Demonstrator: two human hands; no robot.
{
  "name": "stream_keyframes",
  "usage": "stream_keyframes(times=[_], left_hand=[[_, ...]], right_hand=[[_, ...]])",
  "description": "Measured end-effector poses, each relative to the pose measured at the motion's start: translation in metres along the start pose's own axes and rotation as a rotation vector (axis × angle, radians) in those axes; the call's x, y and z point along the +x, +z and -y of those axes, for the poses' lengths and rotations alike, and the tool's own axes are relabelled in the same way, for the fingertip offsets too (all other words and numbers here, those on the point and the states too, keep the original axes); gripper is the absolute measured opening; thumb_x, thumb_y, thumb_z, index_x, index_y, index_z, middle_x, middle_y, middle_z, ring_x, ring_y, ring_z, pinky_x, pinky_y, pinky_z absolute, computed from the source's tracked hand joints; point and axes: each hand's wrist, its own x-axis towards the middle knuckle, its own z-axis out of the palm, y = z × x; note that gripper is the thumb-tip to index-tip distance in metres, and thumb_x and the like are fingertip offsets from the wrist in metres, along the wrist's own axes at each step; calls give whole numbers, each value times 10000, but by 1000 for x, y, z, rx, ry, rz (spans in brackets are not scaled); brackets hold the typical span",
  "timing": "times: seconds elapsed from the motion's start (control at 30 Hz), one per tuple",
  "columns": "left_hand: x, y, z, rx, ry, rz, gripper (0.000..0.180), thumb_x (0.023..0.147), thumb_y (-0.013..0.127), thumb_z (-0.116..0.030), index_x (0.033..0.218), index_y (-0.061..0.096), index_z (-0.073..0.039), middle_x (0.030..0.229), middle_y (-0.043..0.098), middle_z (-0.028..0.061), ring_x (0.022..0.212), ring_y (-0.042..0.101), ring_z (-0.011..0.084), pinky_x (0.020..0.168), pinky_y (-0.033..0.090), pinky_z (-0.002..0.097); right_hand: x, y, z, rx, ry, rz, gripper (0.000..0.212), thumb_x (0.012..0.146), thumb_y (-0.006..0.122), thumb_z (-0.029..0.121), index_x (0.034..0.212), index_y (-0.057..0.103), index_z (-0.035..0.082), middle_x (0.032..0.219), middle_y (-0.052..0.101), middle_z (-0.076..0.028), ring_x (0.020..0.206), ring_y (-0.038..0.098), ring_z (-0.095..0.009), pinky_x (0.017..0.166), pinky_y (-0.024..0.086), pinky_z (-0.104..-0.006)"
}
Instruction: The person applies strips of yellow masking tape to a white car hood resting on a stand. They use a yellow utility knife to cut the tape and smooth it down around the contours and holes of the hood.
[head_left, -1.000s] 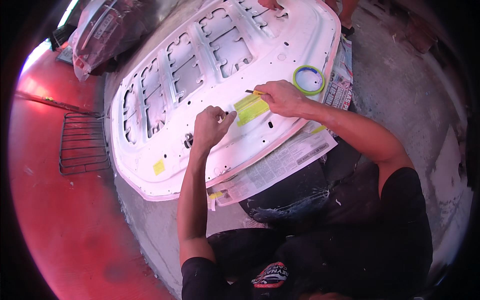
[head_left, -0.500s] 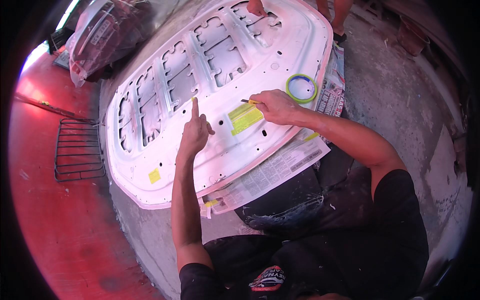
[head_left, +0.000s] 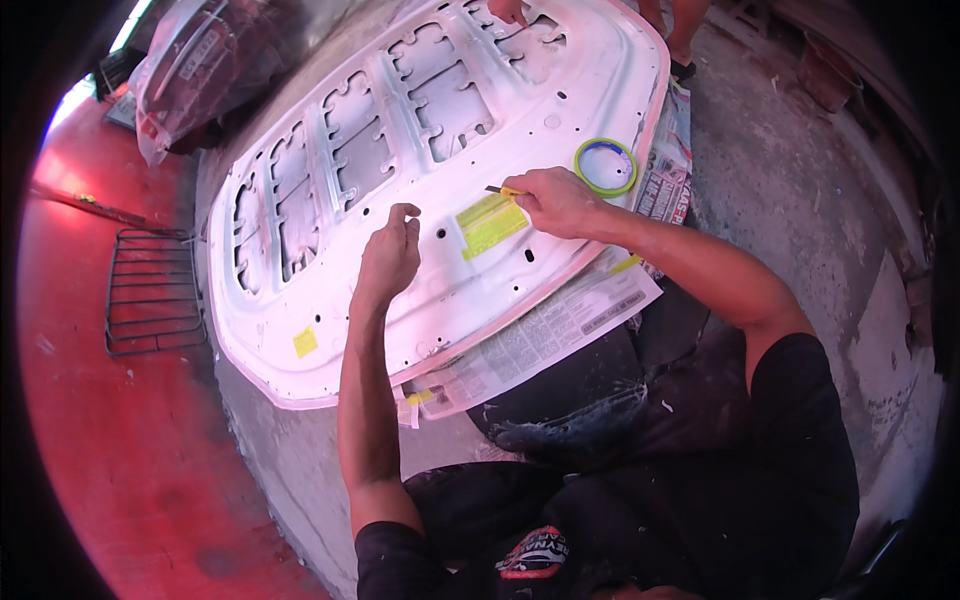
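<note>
A white car hood (head_left: 470, 300) lies inner side up in front of me. My right hand (head_left: 557, 203) grips a yellow utility knife (head_left: 511, 192), its dark blade pointing left above a patch of yellow masking tape (head_left: 492, 228) on the hood. Left of that patch, my left hand (head_left: 391, 252) hovers over the hood with its fingers curled and the index bent; whatever it may pinch is too small to see. A green-rimmed tape roll (head_left: 605, 167) rests on the hood beyond my right hand. A smaller yellow tape piece (head_left: 304, 341) is stuck near the left edge.
Newspaper sheets (head_left: 560, 335) show under the hood's near and right edges. Another person's hand (head_left: 508, 10) touches the far end; bare legs (head_left: 683, 30) stand at far right. A metal rack (head_left: 152, 290) lies on the red floor at left, near a plastic-wrapped car part (head_left: 205, 75).
My left index finger, which pointed straight out with a yellow bit at its tip, is now bent in. My right hand, with the knife, has shifted slightly right and away.
</note>
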Motion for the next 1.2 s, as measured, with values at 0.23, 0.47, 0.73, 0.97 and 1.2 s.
stream_keyframes(times=[0.23,0.47,0.73,0.97,1.2], left_hand=[[-6,-10,-12,84,99,288,242,912,643,-215,1062,743,-53,818,698,155,677,660,274,671,514,387],[-6,5,-29,158,33,278,229,881,684,-237,1047,776,-110,978,705,166,843,681,294,774,522,402],[-16,45,-32,396,68,194,204,849,641,-214,916,762,-65,955,674,173,888,679,340,775,554,448],[-20,56,-46,429,196,74,120,801,590,-15,840,692,34,965,665,193,923,646,336,798,543,431],[-20,61,-54,432,234,93,123,855,530,-42,835,647,-8,846,685,162,862,655,332,810,506,433]], right_hand=[[0,3,-4,0,44,9,258,908,528,112,1119,659,42,961,681,-226,914,655,-409,828,497,-501],[0,-8,5,29,82,44,279,918,515,104,1152,652,37,985,675,-225,936,648,-396,835,491,-477],[6,2,5,-33,2,21,289,938,573,95,1210,644,25,969,683,-212,842,658,-355,748,503,-398],[3,9,-9,51,38,-22,321,931,591,58,1244,629,-3,1032,703,-196,823,680,-261,741,515,-338],[5,10,-15,53,42,-27,317,929,593,50,1240,637,1,1010,707,-188,777,660,-252,720,512,-337]])
